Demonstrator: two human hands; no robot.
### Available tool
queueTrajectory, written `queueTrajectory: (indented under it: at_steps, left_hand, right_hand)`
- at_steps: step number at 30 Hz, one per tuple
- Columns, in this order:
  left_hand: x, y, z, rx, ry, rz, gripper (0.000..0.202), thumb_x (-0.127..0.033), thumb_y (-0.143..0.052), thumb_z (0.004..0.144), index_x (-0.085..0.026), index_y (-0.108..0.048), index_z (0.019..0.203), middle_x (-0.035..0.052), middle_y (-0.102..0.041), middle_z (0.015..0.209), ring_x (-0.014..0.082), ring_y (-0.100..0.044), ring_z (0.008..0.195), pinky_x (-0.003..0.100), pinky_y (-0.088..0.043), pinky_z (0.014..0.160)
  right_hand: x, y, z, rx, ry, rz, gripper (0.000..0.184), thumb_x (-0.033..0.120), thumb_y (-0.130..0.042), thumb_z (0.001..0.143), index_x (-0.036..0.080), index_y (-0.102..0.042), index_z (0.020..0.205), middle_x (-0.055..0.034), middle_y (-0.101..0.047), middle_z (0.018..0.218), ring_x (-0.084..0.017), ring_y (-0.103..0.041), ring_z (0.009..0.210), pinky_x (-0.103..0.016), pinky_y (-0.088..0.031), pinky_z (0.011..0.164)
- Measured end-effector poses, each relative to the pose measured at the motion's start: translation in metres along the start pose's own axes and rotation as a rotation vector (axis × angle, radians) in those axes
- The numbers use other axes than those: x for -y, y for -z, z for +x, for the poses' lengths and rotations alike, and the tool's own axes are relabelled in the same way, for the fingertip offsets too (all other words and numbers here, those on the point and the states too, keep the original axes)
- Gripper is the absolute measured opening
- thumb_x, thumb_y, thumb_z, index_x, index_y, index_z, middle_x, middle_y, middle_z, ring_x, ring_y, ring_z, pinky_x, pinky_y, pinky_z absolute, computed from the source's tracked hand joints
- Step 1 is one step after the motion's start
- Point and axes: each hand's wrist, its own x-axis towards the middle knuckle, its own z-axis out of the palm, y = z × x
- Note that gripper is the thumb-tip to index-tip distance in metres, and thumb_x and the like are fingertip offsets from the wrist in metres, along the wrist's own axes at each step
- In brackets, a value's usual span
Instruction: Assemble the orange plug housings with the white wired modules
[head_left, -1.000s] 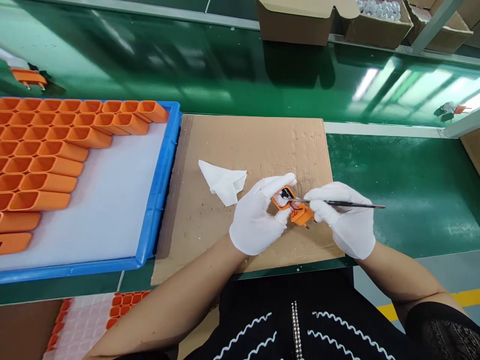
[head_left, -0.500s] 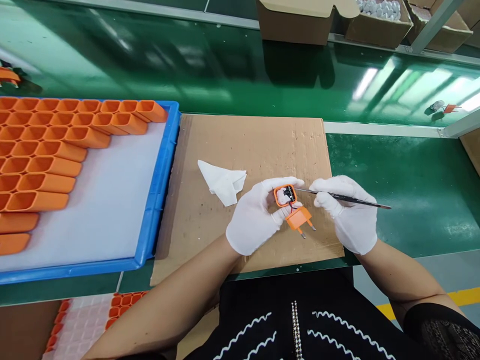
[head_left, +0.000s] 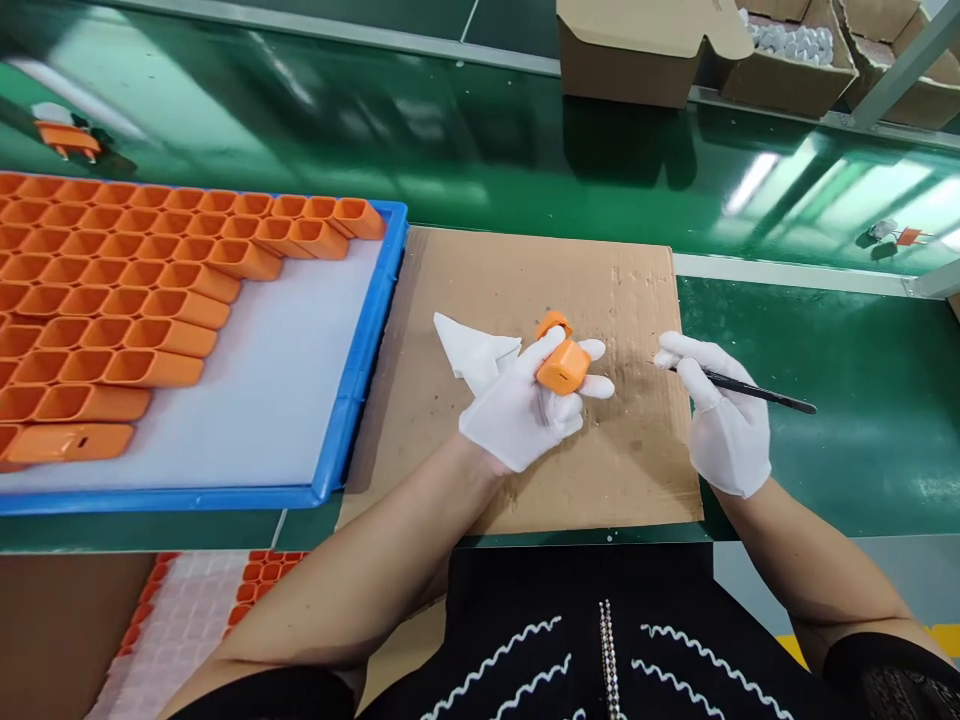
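My left hand (head_left: 525,410), in a white glove, grips an orange charger housing (head_left: 564,368) above the cardboard sheet. A small slot shows in the housing's end, and another orange part (head_left: 553,322) sticks out just behind my fingers. The wiring inside is hidden from this side. Off to the right, my gloved right hand (head_left: 724,415) pinches thin black tweezers (head_left: 765,394). Their dark end points right, and the slim tip is hard to make out near my fingers. A folded white cloth (head_left: 469,345) lies just left of the housing, partly under my left hand.
On the left, a blue tray (head_left: 330,440) bears rows of orange sleeves (head_left: 150,300). The cardboard sheet (head_left: 630,480) covers part of the green bench (head_left: 810,330). Cardboard boxes (head_left: 622,65) stand at the back. Small orange plug parts (head_left: 67,138) sit behind the tray.
My left hand has turned the housing over, so its slotted end shows instead of the open, wired side. My right hand has drawn the tweezers away to the right. The view has shifted left.
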Motion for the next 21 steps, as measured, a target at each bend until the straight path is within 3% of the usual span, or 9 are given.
queueTrajectory:
  at_steps: [7, 10, 13, 15, 18, 21]
  left_hand:
    - [0.001, 0.001, 0.004, -0.019, -0.034, -0.071, 0.041, -0.045, -0.034, 0.108, -0.018, -0.064, 0.105, 0.0049, -0.072, 0.074, 0.0062, -0.057, 0.039, 0.014, -0.047, 0.040]
    - [-0.001, -0.001, 0.006, -0.042, -0.176, -0.075, 0.033, -0.038, -0.038, 0.108, -0.018, -0.064, 0.105, 0.0054, -0.073, 0.088, 0.0084, -0.065, 0.053, 0.017, -0.053, 0.048]
    - [-0.007, 0.001, 0.009, -0.182, -0.407, -0.071, 0.023, -0.029, -0.046, 0.107, -0.018, -0.065, 0.102, 0.0019, -0.069, 0.087, 0.0097, -0.070, 0.062, 0.017, -0.055, 0.053]
    - [-0.013, 0.006, 0.012, -0.282, -0.567, -0.059, 0.016, -0.025, -0.052, 0.104, -0.020, -0.067, 0.102, -0.0001, -0.067, 0.086, 0.0113, -0.073, 0.072, 0.018, -0.059, 0.062]
    - [-0.020, 0.019, 0.019, -0.362, -0.741, 0.053, 0.014, -0.031, -0.064, 0.098, -0.022, -0.071, 0.106, 0.0013, -0.067, 0.096, 0.0131, -0.074, 0.086, 0.021, -0.061, 0.072]
    - [-0.019, 0.034, 0.029, -0.537, -0.856, 0.361, 0.040, -0.053, -0.072, 0.088, -0.021, -0.073, 0.112, 0.0033, -0.067, 0.089, 0.0119, -0.068, 0.071, 0.020, -0.054, 0.056]
  right_hand:
    - [-0.005, -0.002, 0.001, 0.025, -0.084, 0.038, 0.021, 0.024, -0.064, 0.094, 0.030, -0.078, 0.108, -0.0001, -0.077, 0.099, -0.018, -0.070, 0.097, -0.041, -0.053, 0.097]
    - [-0.013, 0.001, 0.006, 0.024, 0.001, -0.047, 0.023, 0.021, -0.062, 0.093, 0.028, -0.077, 0.109, -0.0006, -0.076, 0.096, -0.018, -0.069, 0.095, -0.040, -0.053, 0.095]
    - [-0.021, 0.007, 0.014, 0.019, 0.089, -0.260, 0.031, 0.017, -0.051, 0.094, 0.026, -0.074, 0.113, -0.0012, -0.073, 0.092, -0.017, -0.067, 0.088, -0.038, -0.054, 0.086]
    - [-0.022, 0.009, 0.018, 0.138, 0.057, -0.567, 0.042, 0.011, -0.040, 0.092, 0.024, -0.071, 0.118, -0.0036, -0.071, 0.097, -0.018, -0.066, 0.091, -0.037, -0.053, 0.086]
    - [-0.017, 0.004, 0.017, 0.468, -0.064, -0.972, 0.047, 0.007, -0.042, 0.087, 0.025, -0.073, 0.118, -0.0045, -0.071, 0.104, -0.021, -0.064, 0.104, -0.036, -0.049, 0.092]
    - [-0.013, -0.009, 0.012, 0.682, -0.113, -1.035, 0.035, 0.011, -0.053, 0.084, 0.026, -0.078, 0.105, -0.0028, -0.072, 0.102, -0.021, -0.067, 0.092, -0.033, -0.049, 0.081]
